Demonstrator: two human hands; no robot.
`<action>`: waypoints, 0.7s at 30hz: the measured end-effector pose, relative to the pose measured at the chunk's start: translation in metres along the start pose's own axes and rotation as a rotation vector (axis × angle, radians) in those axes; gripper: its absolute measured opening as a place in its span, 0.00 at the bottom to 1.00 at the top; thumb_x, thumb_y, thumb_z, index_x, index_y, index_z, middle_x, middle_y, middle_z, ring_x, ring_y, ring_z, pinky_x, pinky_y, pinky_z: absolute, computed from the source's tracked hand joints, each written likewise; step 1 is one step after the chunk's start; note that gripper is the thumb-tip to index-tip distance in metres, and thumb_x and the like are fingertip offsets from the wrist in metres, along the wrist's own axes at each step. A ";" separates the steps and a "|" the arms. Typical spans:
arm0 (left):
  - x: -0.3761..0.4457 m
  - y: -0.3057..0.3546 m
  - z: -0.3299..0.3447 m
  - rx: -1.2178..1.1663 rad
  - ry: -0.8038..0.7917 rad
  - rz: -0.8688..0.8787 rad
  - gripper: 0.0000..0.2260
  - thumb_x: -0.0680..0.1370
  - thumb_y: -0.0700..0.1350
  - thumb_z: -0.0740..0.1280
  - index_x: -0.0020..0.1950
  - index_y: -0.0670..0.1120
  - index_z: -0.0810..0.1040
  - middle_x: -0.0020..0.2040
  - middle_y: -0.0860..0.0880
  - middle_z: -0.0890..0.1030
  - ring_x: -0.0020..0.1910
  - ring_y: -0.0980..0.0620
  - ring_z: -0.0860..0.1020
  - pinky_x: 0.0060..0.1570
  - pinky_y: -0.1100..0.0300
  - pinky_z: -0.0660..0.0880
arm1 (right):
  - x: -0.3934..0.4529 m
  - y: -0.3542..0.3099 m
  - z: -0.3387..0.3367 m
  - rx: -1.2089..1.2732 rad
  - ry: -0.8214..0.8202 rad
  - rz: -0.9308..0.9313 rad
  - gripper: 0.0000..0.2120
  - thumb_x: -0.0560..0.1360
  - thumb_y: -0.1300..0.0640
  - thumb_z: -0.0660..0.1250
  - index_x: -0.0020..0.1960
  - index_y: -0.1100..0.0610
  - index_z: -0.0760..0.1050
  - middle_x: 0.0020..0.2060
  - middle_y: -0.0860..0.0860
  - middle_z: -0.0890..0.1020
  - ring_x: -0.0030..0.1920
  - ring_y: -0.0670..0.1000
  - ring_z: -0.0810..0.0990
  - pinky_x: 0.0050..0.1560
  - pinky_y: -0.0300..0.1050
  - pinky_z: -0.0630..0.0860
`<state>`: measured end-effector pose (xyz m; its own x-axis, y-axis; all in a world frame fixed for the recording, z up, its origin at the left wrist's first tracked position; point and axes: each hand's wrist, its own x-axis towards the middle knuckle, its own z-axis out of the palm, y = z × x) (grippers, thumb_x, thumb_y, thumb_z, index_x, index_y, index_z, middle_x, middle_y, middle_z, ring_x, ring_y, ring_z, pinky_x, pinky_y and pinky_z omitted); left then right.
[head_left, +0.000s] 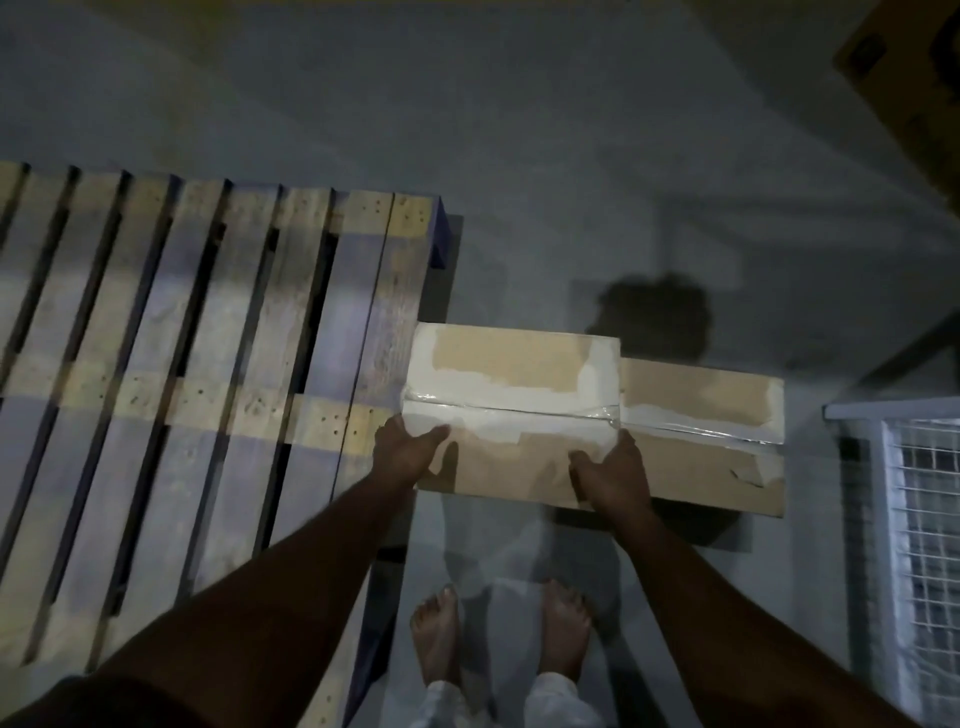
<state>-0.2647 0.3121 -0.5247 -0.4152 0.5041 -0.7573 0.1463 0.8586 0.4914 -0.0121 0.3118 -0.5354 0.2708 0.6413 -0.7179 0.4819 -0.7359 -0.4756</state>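
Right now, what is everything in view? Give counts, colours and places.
held box: one, brown cardboard with white patches and clear tape, centre, beside the pallet's edge
second box: one, brown, taped, right of the held box
pallet: one, pale wood with blue side, left
wire rack: one, white, right edge
corner carton: one, brown, top right
floor: one, grey, all around
feet: two, bare, bottom centre
left hand: one, grips held box's left end
right hand: one, grips its right end
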 end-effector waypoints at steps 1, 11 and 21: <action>-0.006 0.008 -0.004 0.007 0.003 0.019 0.28 0.70 0.55 0.77 0.64 0.43 0.77 0.58 0.44 0.81 0.54 0.43 0.81 0.46 0.49 0.83 | -0.005 -0.005 -0.005 0.008 0.023 -0.015 0.38 0.71 0.49 0.72 0.75 0.60 0.63 0.68 0.59 0.72 0.67 0.62 0.73 0.67 0.58 0.72; -0.140 0.113 -0.079 -0.054 0.103 0.315 0.31 0.66 0.68 0.68 0.62 0.50 0.81 0.57 0.50 0.82 0.55 0.49 0.81 0.57 0.44 0.80 | -0.129 -0.094 -0.124 0.222 0.218 -0.265 0.29 0.76 0.46 0.68 0.74 0.50 0.65 0.67 0.52 0.75 0.64 0.57 0.75 0.65 0.61 0.74; -0.384 0.230 -0.164 -0.268 0.115 0.720 0.19 0.77 0.61 0.68 0.63 0.52 0.80 0.56 0.53 0.83 0.54 0.52 0.81 0.50 0.50 0.79 | -0.347 -0.167 -0.279 0.550 0.496 -0.591 0.20 0.80 0.49 0.66 0.71 0.46 0.70 0.63 0.43 0.76 0.61 0.46 0.75 0.60 0.52 0.76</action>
<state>-0.2192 0.3008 -0.0505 -0.3928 0.9038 -0.1699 0.1993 0.2640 0.9437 0.0456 0.2729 -0.0655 0.4925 0.8691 -0.0464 0.2281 -0.1804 -0.9568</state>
